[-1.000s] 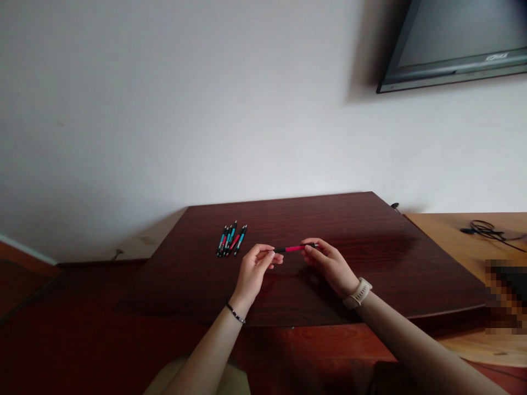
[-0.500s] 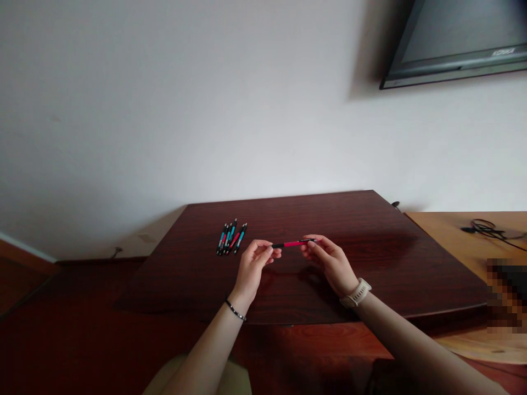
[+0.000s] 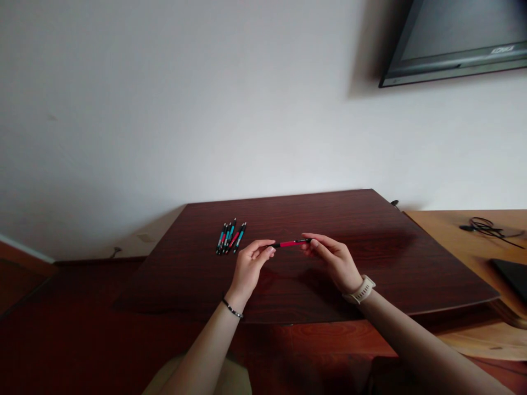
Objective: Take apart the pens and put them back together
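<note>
A red and black pen (image 3: 288, 243) is held level above the dark wooden table (image 3: 313, 211), between both hands. My left hand (image 3: 252, 263) pinches its left, black end with thumb and fingertips. The right end sits in the fingertips of my right hand (image 3: 331, 258), which hide its tip. Behind and to the left of my left hand, several pens (image 3: 230, 237) with turquoise or red barrels and black parts lie close together on the table, roughly side by side.
Right of the dark table stands a lighter wooden table (image 3: 442, 227) with a coiled black cable (image 3: 488, 226) and a black flat object (image 3: 513, 277). A screen (image 3: 461, 41) hangs on the wall at upper right.
My left hand has shifted slightly left and my right hand slightly right. The pen is still between them, with its printed part turned more into view.
</note>
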Tool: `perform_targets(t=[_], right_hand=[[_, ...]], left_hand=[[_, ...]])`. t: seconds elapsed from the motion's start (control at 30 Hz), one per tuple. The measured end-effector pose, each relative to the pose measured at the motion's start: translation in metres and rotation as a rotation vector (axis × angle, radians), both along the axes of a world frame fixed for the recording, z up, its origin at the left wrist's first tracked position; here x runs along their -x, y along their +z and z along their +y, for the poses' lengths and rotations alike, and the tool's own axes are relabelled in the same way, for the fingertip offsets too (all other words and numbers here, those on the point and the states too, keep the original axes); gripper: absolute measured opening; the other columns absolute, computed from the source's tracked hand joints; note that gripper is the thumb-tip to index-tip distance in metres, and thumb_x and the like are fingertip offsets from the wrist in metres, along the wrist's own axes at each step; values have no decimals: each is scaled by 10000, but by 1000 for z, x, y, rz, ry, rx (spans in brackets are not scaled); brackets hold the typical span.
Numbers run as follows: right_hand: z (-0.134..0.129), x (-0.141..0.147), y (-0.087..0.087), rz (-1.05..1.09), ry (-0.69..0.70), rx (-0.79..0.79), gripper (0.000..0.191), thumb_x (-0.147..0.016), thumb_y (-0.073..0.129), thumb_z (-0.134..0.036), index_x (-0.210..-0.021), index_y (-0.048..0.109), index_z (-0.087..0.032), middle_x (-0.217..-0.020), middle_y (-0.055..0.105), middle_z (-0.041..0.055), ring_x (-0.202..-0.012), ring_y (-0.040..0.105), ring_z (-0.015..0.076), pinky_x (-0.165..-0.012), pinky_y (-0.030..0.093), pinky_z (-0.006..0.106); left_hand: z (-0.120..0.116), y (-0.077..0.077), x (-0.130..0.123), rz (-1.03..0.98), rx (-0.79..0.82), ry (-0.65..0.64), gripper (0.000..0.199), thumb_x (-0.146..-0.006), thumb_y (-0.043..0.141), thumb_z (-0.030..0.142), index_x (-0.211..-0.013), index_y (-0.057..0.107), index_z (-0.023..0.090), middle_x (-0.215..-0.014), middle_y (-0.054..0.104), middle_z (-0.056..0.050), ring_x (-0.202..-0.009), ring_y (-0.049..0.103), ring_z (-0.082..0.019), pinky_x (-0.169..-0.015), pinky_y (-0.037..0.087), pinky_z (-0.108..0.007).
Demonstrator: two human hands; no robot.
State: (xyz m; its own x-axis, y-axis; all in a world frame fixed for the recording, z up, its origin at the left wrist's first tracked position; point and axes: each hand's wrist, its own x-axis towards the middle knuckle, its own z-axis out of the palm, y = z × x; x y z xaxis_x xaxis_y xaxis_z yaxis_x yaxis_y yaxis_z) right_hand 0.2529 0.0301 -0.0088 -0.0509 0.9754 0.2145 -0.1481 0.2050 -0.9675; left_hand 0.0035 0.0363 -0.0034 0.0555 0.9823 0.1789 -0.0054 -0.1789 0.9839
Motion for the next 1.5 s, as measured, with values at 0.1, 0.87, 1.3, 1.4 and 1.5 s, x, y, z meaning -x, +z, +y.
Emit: perform_targets(t=[0.1,0.87,1.3,1.4,1.5], right_hand=[[0,0,-1,26,3,13,397,-980,750,-524,-1271,822,-264,-1058,840,87,-903,743,214,-873,589,373],[6,1,-7,179,-99,64,304,-876,874,-498,-990,791,-229,-914,789,61,-813,687,184,-775,571,328],[12,2,-9,165,-139,94,357,-839,895,-532,-960,787,-215,-903,782,61,-795,676,178,-763,555,317],[12,1,-7,167,-147,94,365,-827,903,-535,-951,786,-212,-895,781,64,-789,676,182,-755,555,318],[11,2,-6,154,-154,95,374,-822,901,-548,-944,785,-214,-895,780,67,-786,676,189,-755,560,327]], left_hand=[[0,3,-1,-11,3,4,243,-931,779,348,-1106,826,186,-994,809,-86,-914,744,-200,-845,592,-304],[-2,7,0,20,12,-11,243,-917,796,356,-1086,833,186,-957,817,-86,-890,755,-208,-853,607,-324],[-1,8,-4,21,23,31,238,-904,797,361,-1043,845,174,-903,808,-82,-828,737,-198,-803,593,-316],[-2,10,-5,16,30,30,242,-903,799,366,-1035,847,169,-882,804,-79,-804,728,-193,-782,587,-310],[-2,9,-5,13,44,35,248,-912,790,378,-1020,846,161,-865,800,-81,-779,717,-187,-752,573,-300]])
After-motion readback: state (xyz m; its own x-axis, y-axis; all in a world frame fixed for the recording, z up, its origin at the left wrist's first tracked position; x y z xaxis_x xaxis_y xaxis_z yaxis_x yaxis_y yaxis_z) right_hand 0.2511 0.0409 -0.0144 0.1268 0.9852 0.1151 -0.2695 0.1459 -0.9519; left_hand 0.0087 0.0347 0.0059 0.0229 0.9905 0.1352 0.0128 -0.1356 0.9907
